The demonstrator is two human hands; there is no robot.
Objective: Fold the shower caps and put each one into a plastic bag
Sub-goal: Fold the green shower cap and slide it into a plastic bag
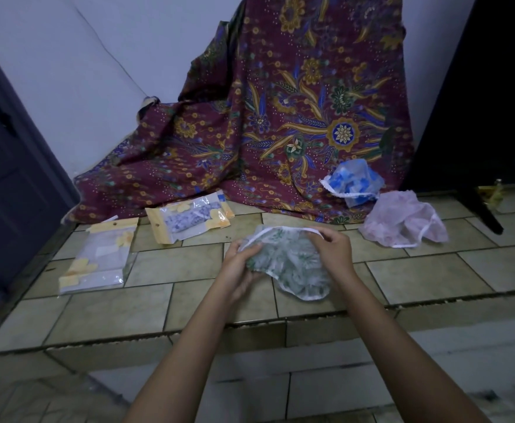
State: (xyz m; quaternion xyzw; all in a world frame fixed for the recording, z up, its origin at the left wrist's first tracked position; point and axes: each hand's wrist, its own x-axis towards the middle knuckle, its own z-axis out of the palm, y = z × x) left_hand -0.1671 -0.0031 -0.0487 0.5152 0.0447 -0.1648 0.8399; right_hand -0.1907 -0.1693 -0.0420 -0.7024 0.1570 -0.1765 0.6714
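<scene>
A green-patterned shower cap [293,267] with a white elastic rim lies crumpled on the tiled ledge between my hands. My left hand [238,264] grips its left edge with the fingers curled into the plastic. My right hand [332,245] pinches the white rim at the cap's upper right. A blue shower cap [354,181] sits at the back right against the cloth, and a pink shower cap [402,224] lies just right of it. A plastic bag [97,257] with yellow trim lies flat at the left. A second bag [189,218] holds a folded cap.
A maroon floral cloth [280,117] drapes over something at the back of the tiled ledge [164,300]. The ledge drops off at its front edge below my forearms. A dark door [9,166] stands at the left and a dark panel [482,87] at the right.
</scene>
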